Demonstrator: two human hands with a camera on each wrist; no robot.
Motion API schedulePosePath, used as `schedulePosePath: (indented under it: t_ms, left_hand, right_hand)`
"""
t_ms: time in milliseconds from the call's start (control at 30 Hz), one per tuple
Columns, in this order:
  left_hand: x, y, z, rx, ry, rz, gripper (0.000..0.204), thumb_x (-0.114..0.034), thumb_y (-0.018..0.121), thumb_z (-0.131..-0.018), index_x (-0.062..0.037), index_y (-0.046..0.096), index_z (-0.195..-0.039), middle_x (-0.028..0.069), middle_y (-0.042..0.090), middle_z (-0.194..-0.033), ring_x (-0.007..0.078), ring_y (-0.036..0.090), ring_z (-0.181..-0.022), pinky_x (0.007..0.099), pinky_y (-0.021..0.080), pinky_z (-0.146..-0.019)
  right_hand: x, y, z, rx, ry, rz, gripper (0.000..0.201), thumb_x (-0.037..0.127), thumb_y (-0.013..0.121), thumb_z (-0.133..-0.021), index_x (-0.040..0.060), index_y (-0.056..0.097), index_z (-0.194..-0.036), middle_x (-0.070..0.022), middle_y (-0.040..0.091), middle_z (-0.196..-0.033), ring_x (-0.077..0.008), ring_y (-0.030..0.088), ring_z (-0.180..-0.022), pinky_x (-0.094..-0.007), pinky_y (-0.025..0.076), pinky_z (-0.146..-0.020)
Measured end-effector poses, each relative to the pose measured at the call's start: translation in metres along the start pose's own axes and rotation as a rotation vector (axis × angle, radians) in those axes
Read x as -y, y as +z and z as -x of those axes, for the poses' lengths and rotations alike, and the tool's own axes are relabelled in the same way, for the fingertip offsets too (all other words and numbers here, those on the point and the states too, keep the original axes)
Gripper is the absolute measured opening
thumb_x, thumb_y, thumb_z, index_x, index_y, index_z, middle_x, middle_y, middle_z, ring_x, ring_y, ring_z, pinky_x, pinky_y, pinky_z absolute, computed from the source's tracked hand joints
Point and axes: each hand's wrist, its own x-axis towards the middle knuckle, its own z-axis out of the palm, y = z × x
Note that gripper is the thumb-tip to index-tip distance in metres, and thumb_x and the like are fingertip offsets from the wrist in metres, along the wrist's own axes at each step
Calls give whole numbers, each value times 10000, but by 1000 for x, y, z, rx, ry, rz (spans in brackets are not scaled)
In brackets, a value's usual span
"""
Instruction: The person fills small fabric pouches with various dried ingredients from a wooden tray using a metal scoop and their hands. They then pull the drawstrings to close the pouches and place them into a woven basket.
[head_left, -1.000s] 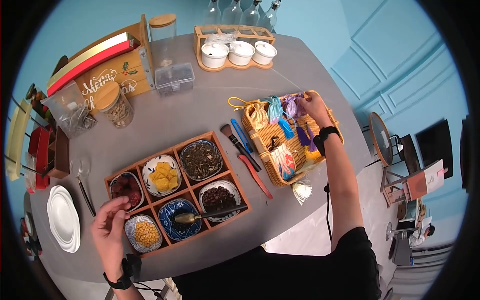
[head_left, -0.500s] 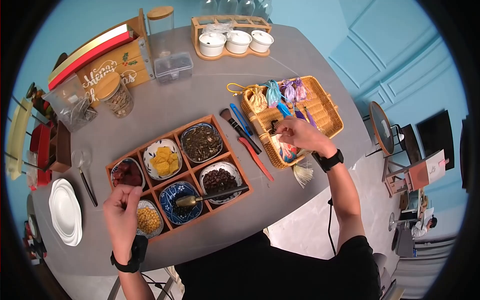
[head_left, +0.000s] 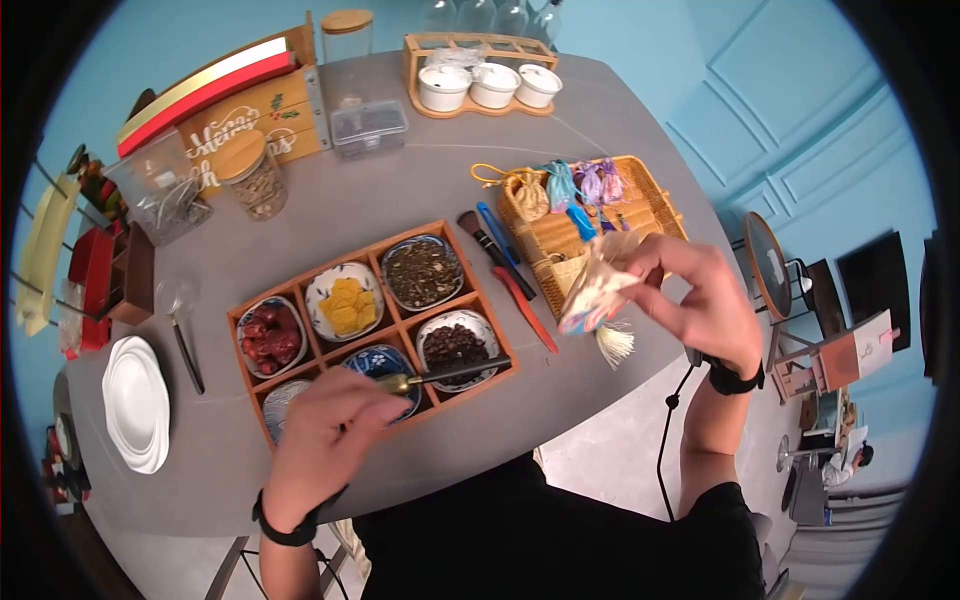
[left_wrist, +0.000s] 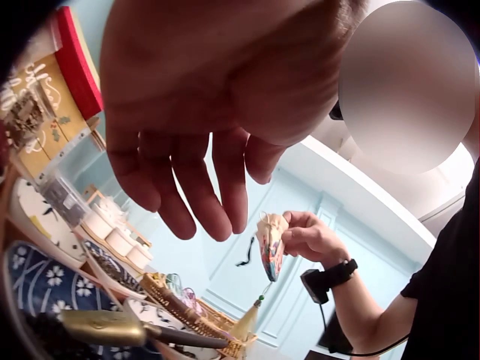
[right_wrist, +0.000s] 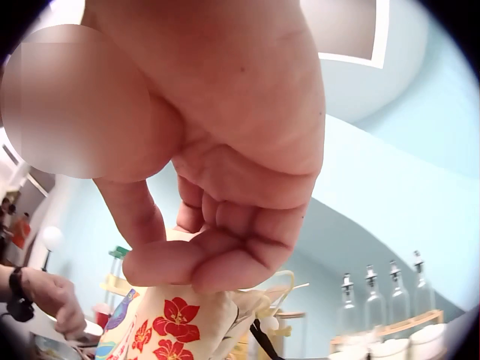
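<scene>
My right hand (head_left: 705,300) pinches a cream drawstring pouch (right_wrist: 176,326) with red flowers near its top. The pouch is raised above the front of the wicker basket (head_left: 655,205), and a pale tassel (left_wrist: 244,322) hangs below it. My left hand (head_left: 325,435), its fingers loosely bent and holding nothing, hovers over the near side of the compartmented wooden tray (head_left: 485,303). It partly hides the bowls there. A brass scoop (head_left: 395,384) with a dark handle lies across the blue bowl and the bowl of dark beans (head_left: 455,340).
Gold, blue and purple pouches (head_left: 600,182) lie along the basket's back. A brush (head_left: 480,235), a blue cutter (head_left: 497,230) and red tweezers (head_left: 525,305) lie between tray and basket. White dishes (head_left: 138,405) stand at left; lidded white pots (head_left: 495,87) stand at the back.
My right hand has left the basket's back pouches, picked up the floral pouch and lifted it toward me. My left hand has moved right over the tray, its fingers loosening.
</scene>
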Motion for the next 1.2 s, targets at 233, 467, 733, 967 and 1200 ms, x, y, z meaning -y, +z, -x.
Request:
schedulePosePath:
  t_ms: [233,467,733,967,1200]
  left_hand:
    - [11,22,1,188,-9,480,803,-198,844,-767,-22,414,-1422,50,584,-1194,122,563,-988,297,466,-887]
    - [39,19,38,187,-176,824,693,-98,818,-777,-19,462,-1367,8,578,-1162,81,536,-1028,267,463,-906]
    - [52,8,62,145,-214,724,694,-114,828,-773,-21,474,-1363,59,596,-1255,125,547,-1148,301,441,-1002]
    - [71,7,71,136,-217,598,705,-127,833,-756,-24,475,-1355,77,596,-1261,166,561,-1174,318,438,-1017]
    - [74,10,71,168,-253,466,711,-86,791,-763,-8,443,-1378,112,606,-1264,199,586,-1167,334,461,-1003]
  right_hand:
    - [68,78,-28,270,-294,-320,147,-18,692,-794,20,635,-924,-100,648,-813,-259,645,-674,-353,503,-584]
    - [93,142,-37,374,-477,-311,146,88,668,-847,29,549,-909,-125,591,-751,-338,619,-656,-424,484,-564]
    - [102,129,-82,646,-374,-448,90,89,718,-838,67,703,-925,-42,697,-905,-172,652,-629,-287,506,-559]
    - [29,215,-158,457,-386,27,287,109,687,-841,-30,649,-1090,-136,659,-1050,-310,652,-910,-393,513,-792]
    - [44,237,-167,711,-354,270,448,126,712,-783,-33,597,-1185,-184,575,-1214,-377,576,-1121,-440,456,-965]
